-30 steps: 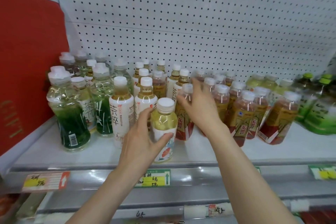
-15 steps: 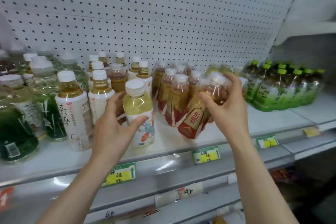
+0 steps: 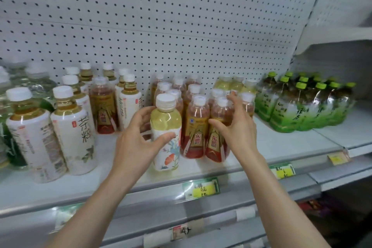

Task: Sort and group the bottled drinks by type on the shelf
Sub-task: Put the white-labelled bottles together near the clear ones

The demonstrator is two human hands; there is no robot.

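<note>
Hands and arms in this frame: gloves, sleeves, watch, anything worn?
Nothing worn that shows. The left hand and right hand are bare, with no gloves and no rings or watch in view. Both forearms are bare up to the bottom edge of the picture, no sleeves, bands or markings. Nails look short and unpainted.

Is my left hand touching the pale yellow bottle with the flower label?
Touching. The head view shows the left hand wrapped around the pale yellow bottle, thumb across its flower label.

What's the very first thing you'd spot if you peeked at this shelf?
Two bare hands at the front: the left hand grips a pale yellow bottle with a flowery label, the right hand holds a red-and-gold bottle beside it. Far right, the green-capped bottles stand bunched together.
</note>
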